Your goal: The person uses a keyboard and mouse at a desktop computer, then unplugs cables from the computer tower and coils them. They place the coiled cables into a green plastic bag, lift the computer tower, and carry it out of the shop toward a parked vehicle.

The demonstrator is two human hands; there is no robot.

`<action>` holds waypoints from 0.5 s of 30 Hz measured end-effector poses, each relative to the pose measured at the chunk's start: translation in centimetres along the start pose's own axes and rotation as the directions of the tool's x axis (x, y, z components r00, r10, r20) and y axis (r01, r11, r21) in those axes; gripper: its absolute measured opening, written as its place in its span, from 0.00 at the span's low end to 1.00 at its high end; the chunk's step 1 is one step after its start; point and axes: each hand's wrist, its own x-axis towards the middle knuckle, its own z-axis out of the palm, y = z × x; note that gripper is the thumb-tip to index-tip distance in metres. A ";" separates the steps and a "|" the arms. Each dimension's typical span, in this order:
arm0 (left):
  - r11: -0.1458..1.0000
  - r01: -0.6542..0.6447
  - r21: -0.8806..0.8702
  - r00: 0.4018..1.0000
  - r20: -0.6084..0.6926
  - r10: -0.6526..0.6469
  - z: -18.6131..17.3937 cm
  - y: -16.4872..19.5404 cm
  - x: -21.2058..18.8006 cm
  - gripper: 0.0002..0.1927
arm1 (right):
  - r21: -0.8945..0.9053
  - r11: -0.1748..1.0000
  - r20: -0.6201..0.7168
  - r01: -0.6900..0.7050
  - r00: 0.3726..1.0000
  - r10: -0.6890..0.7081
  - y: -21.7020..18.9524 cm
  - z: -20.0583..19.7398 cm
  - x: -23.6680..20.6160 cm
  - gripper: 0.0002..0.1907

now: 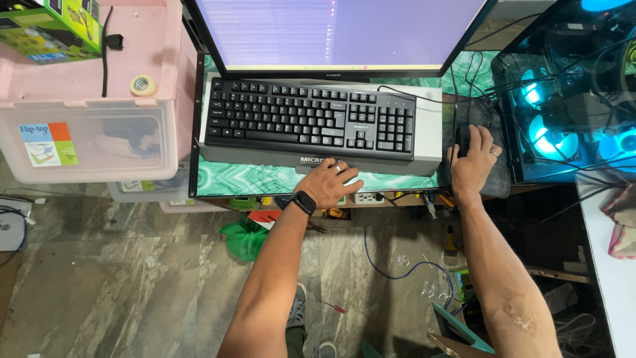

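A black keyboard (308,118) lies on a grey box (427,126) on a green marbled desk (252,180), in front of a lit monitor (338,30). My left hand (331,182), with a ring and a black wristwatch, rests with curled fingers on the front edge of the grey box just below the keyboard. My right hand (474,162), also ringed, lies over a black mouse (462,138) on a dark mouse pad (497,179) to the right of the keyboard.
A pink lidded plastic bin (86,113) stands at left with a roll of tape (142,85) and a green box (53,26) on top. A computer case (570,93) with cyan glowing fans stands at right. Cables, tools and a green bag (246,237) lie on the tiled floor.
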 end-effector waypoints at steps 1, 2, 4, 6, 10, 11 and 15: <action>1.000 -0.003 -0.004 1.000 -0.004 0.003 0.0 0.0 0.0 0.25 | -0.008 1.000 0.009 -0.007 1.000 0.007 0.0 0.0 0.0 0.29; 1.000 -0.006 -0.006 1.000 -0.009 0.006 0.0 0.0 -0.1 0.25 | -0.014 1.000 0.018 -0.012 1.000 0.013 0.0 0.0 0.0 0.28; 1.000 -0.013 -0.009 1.000 -0.023 0.013 0.1 -0.1 -0.1 0.25 | -0.027 1.000 0.030 -0.004 1.000 0.005 -0.1 0.0 0.0 0.27; 1.000 -0.021 -0.011 0.999 -0.044 0.020 0.1 -0.1 -0.1 0.25 | -0.040 0.999 0.036 0.025 0.999 -0.023 -0.2 0.0 0.1 0.28; 1.000 -0.013 -0.013 1.000 -0.025 0.013 0.3 -0.2 -0.1 0.26 | 0.018 0.999 -0.038 0.035 0.999 -0.034 -0.4 -0.2 0.2 0.27; 1.000 -0.014 -0.015 0.999 -0.043 0.014 0.3 -0.2 -0.1 0.25 | 0.026 0.999 -0.032 0.019 0.999 -0.019 -0.5 -0.3 0.1 0.27; 1.000 -0.019 -0.020 0.999 -0.051 0.018 0.3 -0.1 -0.2 0.24 | 0.045 0.999 0.009 -0.022 1.000 0.022 -0.7 -0.4 0.1 0.25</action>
